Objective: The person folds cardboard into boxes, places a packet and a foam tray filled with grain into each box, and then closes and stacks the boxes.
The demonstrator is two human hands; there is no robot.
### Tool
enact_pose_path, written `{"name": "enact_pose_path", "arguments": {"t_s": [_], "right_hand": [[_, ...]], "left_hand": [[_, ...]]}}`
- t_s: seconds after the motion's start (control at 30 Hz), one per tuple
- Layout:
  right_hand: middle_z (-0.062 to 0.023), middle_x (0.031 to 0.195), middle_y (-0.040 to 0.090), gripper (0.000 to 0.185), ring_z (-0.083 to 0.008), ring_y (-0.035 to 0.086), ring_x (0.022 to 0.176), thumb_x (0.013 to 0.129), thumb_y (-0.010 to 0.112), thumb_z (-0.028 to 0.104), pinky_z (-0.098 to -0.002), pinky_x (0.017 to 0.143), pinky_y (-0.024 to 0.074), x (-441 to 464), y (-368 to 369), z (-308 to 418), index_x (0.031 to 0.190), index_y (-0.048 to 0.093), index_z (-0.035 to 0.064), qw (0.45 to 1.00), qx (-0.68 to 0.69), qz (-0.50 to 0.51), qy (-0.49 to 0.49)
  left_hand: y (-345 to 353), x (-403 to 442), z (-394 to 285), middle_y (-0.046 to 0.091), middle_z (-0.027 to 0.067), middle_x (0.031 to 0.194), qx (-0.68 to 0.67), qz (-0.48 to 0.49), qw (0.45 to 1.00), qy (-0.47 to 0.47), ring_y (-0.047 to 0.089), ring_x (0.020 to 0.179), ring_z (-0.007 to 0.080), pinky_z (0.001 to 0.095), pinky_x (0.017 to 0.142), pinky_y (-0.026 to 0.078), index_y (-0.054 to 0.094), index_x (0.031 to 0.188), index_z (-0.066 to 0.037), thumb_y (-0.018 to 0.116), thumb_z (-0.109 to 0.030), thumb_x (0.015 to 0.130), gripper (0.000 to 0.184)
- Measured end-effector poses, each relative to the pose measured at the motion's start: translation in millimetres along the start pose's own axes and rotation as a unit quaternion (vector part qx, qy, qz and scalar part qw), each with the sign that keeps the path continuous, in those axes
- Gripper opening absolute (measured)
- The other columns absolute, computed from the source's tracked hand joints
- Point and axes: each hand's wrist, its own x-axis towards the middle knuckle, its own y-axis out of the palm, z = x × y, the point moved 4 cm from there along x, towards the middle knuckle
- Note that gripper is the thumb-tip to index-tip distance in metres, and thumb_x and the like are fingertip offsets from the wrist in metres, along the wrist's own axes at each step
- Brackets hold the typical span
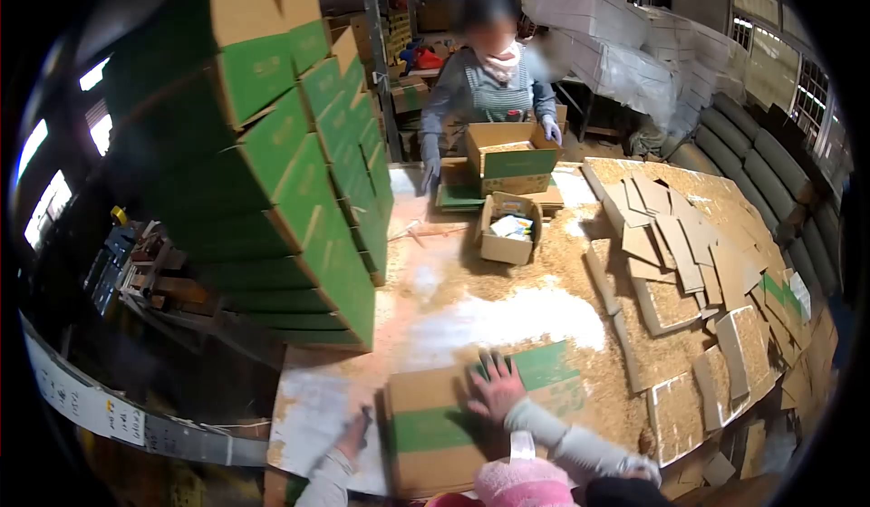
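A brown cardboard box with a green band (426,448) lies in front of me at the near edge of the table. My right hand (497,386) rests palm down on it, fingers spread, close to a green flap (548,366) at its right. My left hand (355,433) is just left of the box, seen from the side with its fingers stretched out. It holds nothing that I can see, and whether it touches the box is unclear.
Tall stacks of green boxes (308,208) stand at the left. Across the table (435,326), a gloved person (489,90) handles an open green box (517,172). A small carton (509,249) holds packets. Loose cardboard pieces (675,235) cover the right side.
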Motion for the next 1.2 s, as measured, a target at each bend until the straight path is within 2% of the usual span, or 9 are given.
{"name": "enact_pose_path", "arguments": {"t_s": [0.07,0.17,0.27,0.43,0.57,0.7,0.87,0.97,1.2], "right_hand": [[-0.0226,0.135,0.032,0.071,-0.0408,0.027,0.126,0.075,0.052,0.056,-0.0555,0.104,0.0167,-61,21,-34,0.131,0.039,0.0147,0.998,0.027,0.032,0.05],[-0.0247,0.137,0.028,0.071,-0.0406,0.023,0.128,0.078,0.048,0.056,-0.0558,0.104,0.0134,-107,-4,-94,0.13,0.039,0.008,0.994,0.048,0.065,0.073],[-0.0245,0.139,0.026,0.074,-0.0407,0.022,0.129,0.078,0.049,0.054,-0.0567,0.104,0.0124,-140,-20,-157,0.131,0.037,0.0038,0.995,0.028,0.055,0.081],[-0.0252,0.132,0.033,0.08,-0.0414,0.029,0.124,0.075,0.053,0.054,-0.0532,0.104,0.0175,-146,-44,-179,0.13,0.032,-0.0008,0.989,0.141,0.03,-0.008],[-0.0205,0.127,0.043,0.068,-0.036,0.042,0.116,0.07,0.062,0.044,-0.0418,0.098,0.0334,-141,-240,-146,0.119,0.046,0.0002,0.971,0.146,0.019,-0.186],[-0.0076,0.08,0.062,0.023,-0.0237,0.061,0.073,0.073,0.061,0.03,-0.0368,0.057,0.0485,-97,-269,-152,0.081,0.057,0.0094,0.985,-0.038,0.0,-0.171],[-0.0108,0.085,0.06,0.019,-0.0253,0.06,0.081,0.077,0.054,0.023,-0.0375,0.068,0.0479,-74,-228,-173,0.087,0.058,0.0075,0.983,-0.01,-0.052,-0.176],[-0.0169,0.124,0.048,0.037,-0.0334,0.048,0.111,0.08,0.049,0.014,-0.046,0.096,0.0377,-137,-236,-152,0.114,0.052,0.0,0.973,-0.08,-0.158,-0.149],[-0.0021,0.071,0.056,0.014,-0.0196,0.056,0.084,0.052,0.059,0.014,-0.0388,0.09,0.0435,-139,-284,-205,0.065,0.054,0.0108,0.937,0.151,0.0,-0.313]], "left_hand": [[-5,11,-74,0.044,0.0215,0.126,-0.351,0.033,0.927,-0.129,0.04,0.12,0.0313,0.0423,0.098,0.035,0.046,0.123,-0.006,0.051,-0.015,0.078,0.046],[-51,53,-139,0.041,0.0227,0.129,-0.809,-0.031,0.469,-0.353,0.039,0.119,0.0341,0.0413,0.099,0.032,0.038,0.13,-0.004,0.054,-0.015,0.082,0.051],[-146,93,-181,0.046,0.0258,0.121,-0.512,-0.094,0.82,-0.238,0.041,0.115,0.0384,0.0396,0.096,0.035,0.022,0.136,-0.001,0.057,-0.023,0.082,0.068],[-317,135,-145,0.052,0.0213,0.118,-0.608,-0.134,0.755,-0.206,0.053,0.107,0.0333,0.0348,0.088,0.043,0.025,0.137,-0.003,0.053,-0.008,0.08,0.064],[-365,132,-71,0.059,0.0113,0.108,-0.946,0.033,0.249,-0.204,0.057,0.098,0.0146,0.0266,0.085,0.044,0.048,0.121,-0.003,0.053,-0.01,0.085,0.037],[-283,145,-76,0.06,0.0113,0.103,-0.53,0.329,0.781,0.013,0.055,0.089,0.0185,0.0288,0.085,0.041,0.054,0.11,0.001,0.044,-0.03,0.093,0.037],[-372,182,-122,0.058,0.0078,0.109,-0.671,0.308,0.662,0.127,0.049,0.094,0.0145,0.0248,0.088,0.036,0.045,0.126,-0.003,0.04,-0.031,0.094,0.043],[-379,188,-113,0.062,0.0134,0.099,-0.642,0.247,0.712,0.142,0.052,0.088,0.0169,0.026,0.084,0.038,0.049,0.122,-0.005,0.042,-0.028,0.093,0.038],[-380,243,-55,0.051,0.0243,0.117,-0.356,-0.077,0.929,-0.07,0.059,0.095,0.0318,0.0398,0.084,0.046,0.045,0.121,0.003,0.049,-0.024,0.084,0.045]]}}
